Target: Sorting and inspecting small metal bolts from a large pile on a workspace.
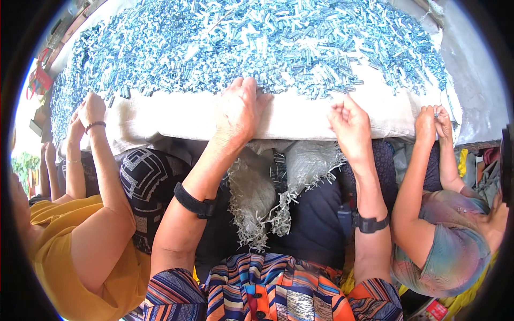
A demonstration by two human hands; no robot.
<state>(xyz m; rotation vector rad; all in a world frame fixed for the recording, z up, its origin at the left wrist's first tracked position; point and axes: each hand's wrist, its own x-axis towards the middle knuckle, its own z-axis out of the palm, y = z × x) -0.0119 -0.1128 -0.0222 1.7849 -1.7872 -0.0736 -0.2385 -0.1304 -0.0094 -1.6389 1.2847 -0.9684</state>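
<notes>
Blue-silver bolts (257,37) heaped on cloth-covered counter (300,115). I judge sorting underway: left hand (239,109) flat, fingers apart, on heap edge; right hand (349,124) pinched, contents unclear. Next: precise picking.

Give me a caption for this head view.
Left hand rests on blue-silver metal parts; right hand pinches beside them.

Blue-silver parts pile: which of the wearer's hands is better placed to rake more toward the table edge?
Probably left. The left hand lies flat with fingers on the pile at its near edge. The right hand is curled over bare cloth, apparently pinching something small.
</notes>
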